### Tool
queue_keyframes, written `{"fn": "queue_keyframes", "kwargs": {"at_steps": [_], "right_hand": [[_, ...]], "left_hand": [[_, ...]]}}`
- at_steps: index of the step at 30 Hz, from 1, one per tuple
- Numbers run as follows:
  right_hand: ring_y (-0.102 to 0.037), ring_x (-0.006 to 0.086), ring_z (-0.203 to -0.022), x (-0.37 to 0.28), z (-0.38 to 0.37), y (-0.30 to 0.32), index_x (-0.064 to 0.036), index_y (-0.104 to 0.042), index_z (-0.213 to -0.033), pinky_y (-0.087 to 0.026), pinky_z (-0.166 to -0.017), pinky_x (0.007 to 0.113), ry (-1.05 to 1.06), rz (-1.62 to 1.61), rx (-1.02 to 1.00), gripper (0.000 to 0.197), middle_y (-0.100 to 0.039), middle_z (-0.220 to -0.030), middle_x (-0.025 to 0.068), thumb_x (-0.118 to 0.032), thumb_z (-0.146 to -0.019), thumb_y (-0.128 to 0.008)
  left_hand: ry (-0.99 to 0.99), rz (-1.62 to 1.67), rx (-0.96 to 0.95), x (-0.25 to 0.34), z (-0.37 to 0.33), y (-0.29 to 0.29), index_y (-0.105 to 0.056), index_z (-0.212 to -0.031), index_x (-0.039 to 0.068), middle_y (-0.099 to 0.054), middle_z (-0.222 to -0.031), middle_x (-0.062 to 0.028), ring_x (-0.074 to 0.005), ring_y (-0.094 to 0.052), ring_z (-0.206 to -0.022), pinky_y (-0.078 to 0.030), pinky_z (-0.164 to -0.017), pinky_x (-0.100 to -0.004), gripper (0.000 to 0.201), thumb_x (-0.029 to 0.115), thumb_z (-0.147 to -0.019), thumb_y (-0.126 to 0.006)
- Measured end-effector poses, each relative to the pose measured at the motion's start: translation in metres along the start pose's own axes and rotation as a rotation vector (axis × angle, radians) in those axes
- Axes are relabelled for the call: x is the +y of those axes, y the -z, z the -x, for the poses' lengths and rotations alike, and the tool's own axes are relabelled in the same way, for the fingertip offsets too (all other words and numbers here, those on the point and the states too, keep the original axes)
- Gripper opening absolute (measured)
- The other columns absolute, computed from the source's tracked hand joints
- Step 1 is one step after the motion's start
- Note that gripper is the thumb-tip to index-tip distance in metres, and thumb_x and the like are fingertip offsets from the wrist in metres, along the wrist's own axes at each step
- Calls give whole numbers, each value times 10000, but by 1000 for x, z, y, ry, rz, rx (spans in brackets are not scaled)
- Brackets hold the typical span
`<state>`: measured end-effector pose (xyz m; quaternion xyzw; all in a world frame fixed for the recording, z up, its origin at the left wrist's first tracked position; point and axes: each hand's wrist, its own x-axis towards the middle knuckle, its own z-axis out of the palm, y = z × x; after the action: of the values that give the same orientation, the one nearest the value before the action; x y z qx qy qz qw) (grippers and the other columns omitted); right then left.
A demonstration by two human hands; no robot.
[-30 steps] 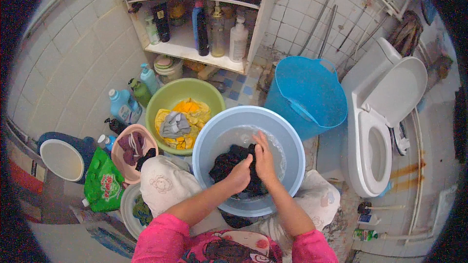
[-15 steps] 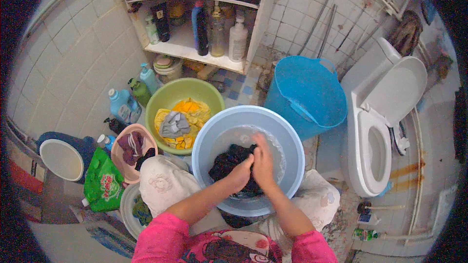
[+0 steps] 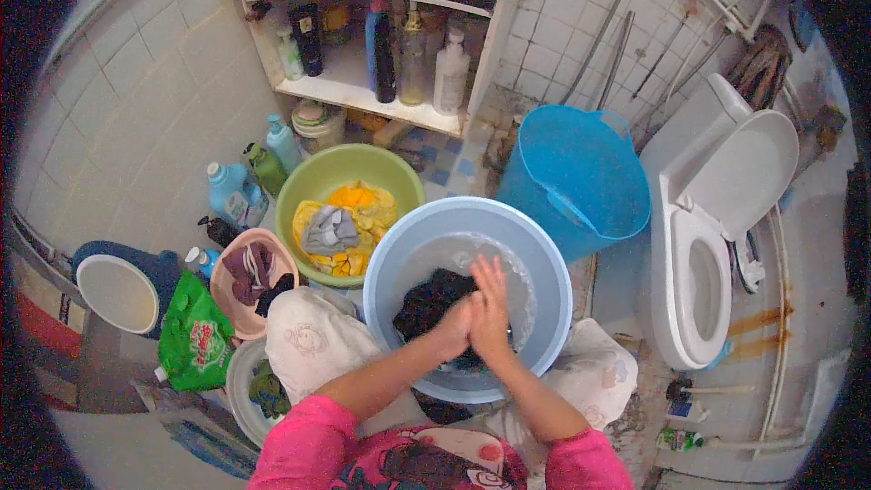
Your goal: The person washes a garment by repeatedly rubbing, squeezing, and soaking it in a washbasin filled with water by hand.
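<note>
A dark, bunched black cloth [image 3: 431, 302] lies wet in a light-blue basin [image 3: 376, 336] that stands between my knees. My left hand [image 3: 456, 325] is closed at the cloth's right side, its fingers mostly hidden; the cloth bunches right up against it. Pressed to it from the right is my right hand [image 3: 490, 308], palm turned inward. Its fingers stretch out and point away from me, slightly apart. Cloudy, sudsy water [image 3: 518, 289] shows along the basin's inner right side.
A green basin [image 3: 283, 204] with yellow and grey cloths stands behind left, beside a pink basin [image 3: 218, 286] of dark clothes. Farther left lies a green detergent pouch [image 3: 195, 336]. A tall blue tub [image 3: 581, 177] and a toilet [image 3: 685, 245] stand to the right.
My right hand's fingers, blurred before, now stretch out clearly above my left hand. Both hands remain pressed together over the cloth. The whole view has shifted slightly.
</note>
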<state>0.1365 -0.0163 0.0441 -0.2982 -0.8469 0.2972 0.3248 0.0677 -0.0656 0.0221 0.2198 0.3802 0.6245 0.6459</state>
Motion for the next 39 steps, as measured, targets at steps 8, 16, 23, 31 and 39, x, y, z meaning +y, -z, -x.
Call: {"fn": "queue_keyframes", "kwargs": {"at_steps": [8,16,23,31,39], "right_hand": [[-483,315,-1075,7,-11,10,-6,-546,-1049,-353,-923,370,-333,-197,-77,263,-542,-1115,161,-118,-885,-374],[-373,323,-1182,-5,4,-5,-38,-500,-1133,-288,-979,363,17,-2,36,310,-414,-1268,156,-89,-845,-397],[-511,238,-973,78,-25,16,-44,-532,-1082,-380,-872,346,-521,-704,113,321,-564,-1013,119,-261,-875,-418],[-520,239,-1018,15,-16,14,-5,-468,-1155,-381,-900,330,-389,-447,-120,513,-550,-1080,151,-157,-703,-656],[-587,252,-830,-2,-34,49,-4,-467,-1132,-494,-750,380,-630,-1305,229,398,-574,-967,112,31,-740,-520]], "left_hand": [[-94,47,361,2,-11,14,-425,-1152,-34,-532,-1067,-160,-265,-503,-1003,-378,-892,-360,347,187,-934,-270],[34,205,-73,-12,-7,22,-352,-1261,79,-413,-1247,-68,-180,-416,-1101,-331,-933,-299,423,321,-915,-342],[15,-153,297,31,-12,-11,-411,-1208,-13,-478,-1190,-170,-286,-468,-1080,-281,-990,-367,501,364,-922,-247],[-171,192,101,31,-16,17,-378,-1233,-7,-466,-1166,-129,-210,-457,-1073,-327,-944,-313,516,383,-897,-353],[-311,-1067,205,21,-6,16,-157,-1327,-9,-368,-1250,-250,-327,-384,-1163,-291,-983,-371,946,257,-631,-741]]}}
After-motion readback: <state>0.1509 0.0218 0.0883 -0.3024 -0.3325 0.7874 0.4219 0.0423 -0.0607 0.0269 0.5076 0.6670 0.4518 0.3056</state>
